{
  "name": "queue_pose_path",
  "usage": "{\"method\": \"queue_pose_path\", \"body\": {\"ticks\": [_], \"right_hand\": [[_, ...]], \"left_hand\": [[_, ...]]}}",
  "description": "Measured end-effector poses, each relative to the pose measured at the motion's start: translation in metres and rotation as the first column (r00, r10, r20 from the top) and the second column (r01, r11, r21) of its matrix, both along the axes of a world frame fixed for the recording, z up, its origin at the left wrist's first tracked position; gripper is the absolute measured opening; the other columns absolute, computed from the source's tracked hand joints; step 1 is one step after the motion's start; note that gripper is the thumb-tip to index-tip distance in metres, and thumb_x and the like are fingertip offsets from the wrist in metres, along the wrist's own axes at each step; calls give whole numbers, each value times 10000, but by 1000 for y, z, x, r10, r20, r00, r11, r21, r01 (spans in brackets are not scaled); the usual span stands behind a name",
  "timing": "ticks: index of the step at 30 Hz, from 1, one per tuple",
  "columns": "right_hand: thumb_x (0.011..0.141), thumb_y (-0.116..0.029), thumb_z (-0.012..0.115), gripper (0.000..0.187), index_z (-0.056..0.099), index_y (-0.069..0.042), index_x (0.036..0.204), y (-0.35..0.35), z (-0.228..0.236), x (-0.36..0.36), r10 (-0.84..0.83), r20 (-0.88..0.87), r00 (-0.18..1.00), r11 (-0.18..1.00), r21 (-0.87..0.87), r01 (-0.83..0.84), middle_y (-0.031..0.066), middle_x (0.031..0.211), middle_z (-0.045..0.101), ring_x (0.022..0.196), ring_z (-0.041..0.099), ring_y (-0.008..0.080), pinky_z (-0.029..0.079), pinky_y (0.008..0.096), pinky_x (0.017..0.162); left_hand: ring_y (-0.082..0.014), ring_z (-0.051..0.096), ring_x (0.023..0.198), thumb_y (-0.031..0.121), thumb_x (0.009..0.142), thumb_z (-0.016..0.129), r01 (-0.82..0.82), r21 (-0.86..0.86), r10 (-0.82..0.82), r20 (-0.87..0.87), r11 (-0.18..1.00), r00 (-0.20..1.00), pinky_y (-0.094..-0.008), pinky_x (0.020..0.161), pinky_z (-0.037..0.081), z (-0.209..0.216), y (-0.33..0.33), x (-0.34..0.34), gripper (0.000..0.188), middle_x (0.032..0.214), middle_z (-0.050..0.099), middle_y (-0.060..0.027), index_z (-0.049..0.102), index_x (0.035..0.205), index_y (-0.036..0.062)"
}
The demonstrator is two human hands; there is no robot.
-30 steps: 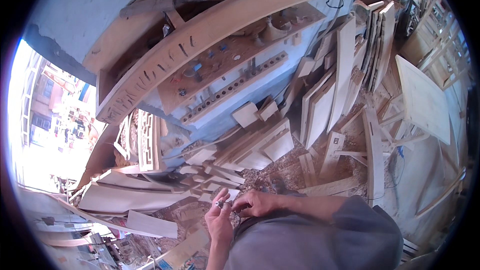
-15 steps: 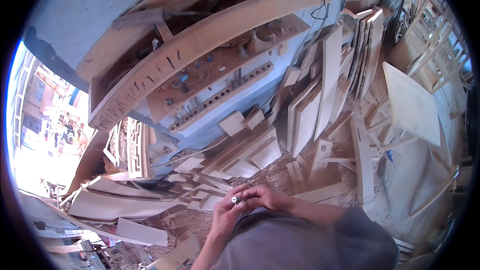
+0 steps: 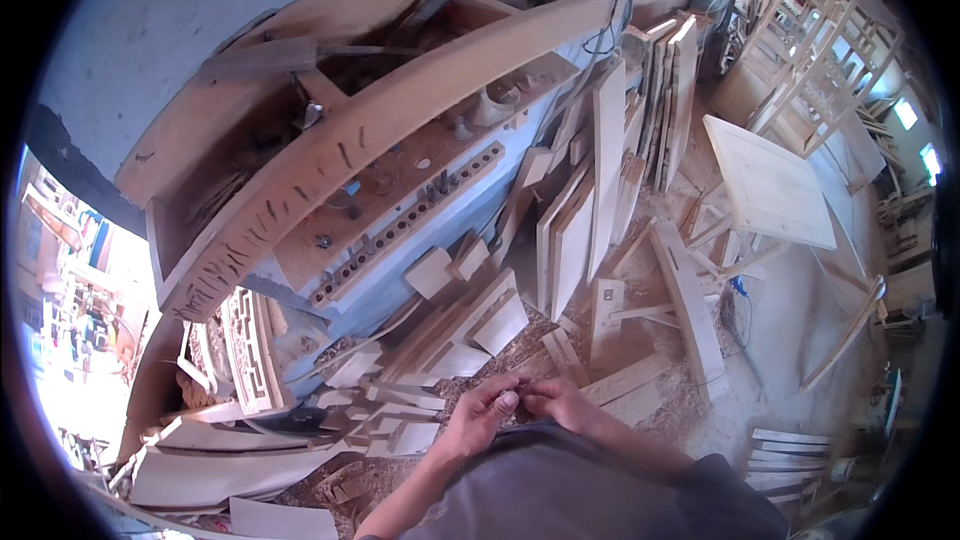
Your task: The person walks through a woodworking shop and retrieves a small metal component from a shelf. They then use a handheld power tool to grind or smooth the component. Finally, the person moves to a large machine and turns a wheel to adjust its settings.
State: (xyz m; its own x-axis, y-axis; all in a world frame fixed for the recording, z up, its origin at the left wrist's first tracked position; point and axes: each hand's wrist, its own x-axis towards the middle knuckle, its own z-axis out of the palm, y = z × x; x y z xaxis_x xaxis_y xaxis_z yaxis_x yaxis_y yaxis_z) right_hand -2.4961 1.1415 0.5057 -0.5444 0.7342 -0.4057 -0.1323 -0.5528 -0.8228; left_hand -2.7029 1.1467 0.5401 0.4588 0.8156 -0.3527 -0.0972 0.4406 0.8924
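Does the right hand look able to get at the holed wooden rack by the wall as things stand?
Probably not without stepping closer: the right hand is together with the left hand close to the body, and slanted boards lie between them and the holed wooden rack.

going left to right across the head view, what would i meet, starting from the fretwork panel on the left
Fretwork panel → left hand → right hand → long pale plank → curved wooden strip.
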Motion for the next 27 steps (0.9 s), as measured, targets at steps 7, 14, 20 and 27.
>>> {"method": "queue_pose_path", "body": {"ticks": [7, 14, 20, 27], "right_hand": [[1004, -224, 550, 244, 669, -15, 1040, -13, -6, -46, -30, -41, 999, 996, -85, 26, 52, 930, 658, 893, 599, 138, 462, 287, 825], [981, -193, 557, 214, 669, -13, 1011, -12, 7, -79, -63, 94, 994, 997, -46, 68, 50, 913, 663, 877, 609, 134, 468, 273, 838], [928, -141, 558, 205, 676, 14, 989, 3, 46, -92, -100, 408, 907, 992, 112, 58, 34, 856, 660, 834, 588, 116, 453, 266, 787], [879, -138, 553, 258, 686, 34, 1016, -4, 64, -93, -287, 322, 902, 958, 111, 266, 56, 885, 669, 864, 597, 130, 463, 284, 795]], "left_hand": [[-226, 527, 1219, 122, 1016, 522, 102, 3, -102, 133, 995, 986, -333, 1059, 394, -19, 0, -55, 347, 1316, 568, -151, 527, 1302, -74], [-159, 598, 1050, 136, 947, 657, 115, 3, -115, 137, 993, 984, -304, 916, 487, -19, 15, -92, 366, 1124, 649, -92, 586, 1276, -8], [-63, 597, 858, 19, 827, 776, -72, 7, 72, 24, 997, 997, -221, 733, 508, -25, 19, -90, 331, 982, 650, -13, 636, 1126, -12], [-94, 613, 836, -7, 834, 759, -22, -71, 46, 354, 997, 934, -239, 733, 519, -26, 30, -78, 382, 965, 659, -32, 621, 1191, -12]]}}
